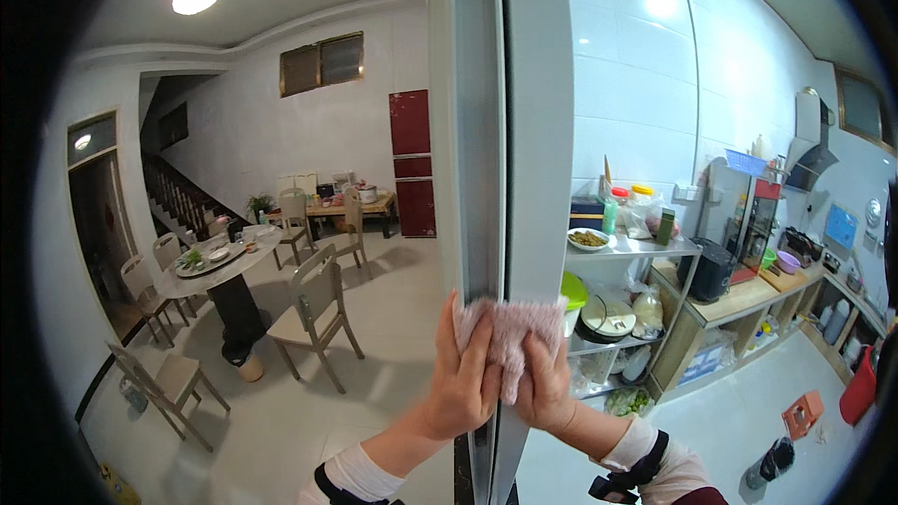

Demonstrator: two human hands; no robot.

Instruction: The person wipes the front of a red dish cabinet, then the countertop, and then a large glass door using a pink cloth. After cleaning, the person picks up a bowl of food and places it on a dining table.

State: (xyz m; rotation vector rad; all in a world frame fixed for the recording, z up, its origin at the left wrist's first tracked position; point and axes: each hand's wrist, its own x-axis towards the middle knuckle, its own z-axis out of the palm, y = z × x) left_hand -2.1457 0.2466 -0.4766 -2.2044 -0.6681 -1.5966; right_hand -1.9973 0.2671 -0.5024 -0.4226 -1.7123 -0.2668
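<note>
Both our hands press a pinkish fluffy cloth against the white door frame, which rises straight up the middle of the view. Our left hand lies on the left face of that frame, fingers together and flat, its fingertips pinning the cloth's left end. Our right hand sits just right of the frame's edge, fingers curled over the cloth's lower right part and holding it to the surface; the cloth wraps across the frame's front edge between the two hands.

Far left of the frame we see a dark doorway and a staircase. Nearer the frame stands a round dining table with dishes on it, wooden chairs set around it. Behind it, against the back wall, stands a red cabinet, just left of the frame.

Right of the frame, a metal shelf rack holds a bowl of food, jars and bags, with pot lids on the lower tier. Further right a wooden counter carries a black appliance, and a range hood hangs on the tiled wall beyond.
</note>
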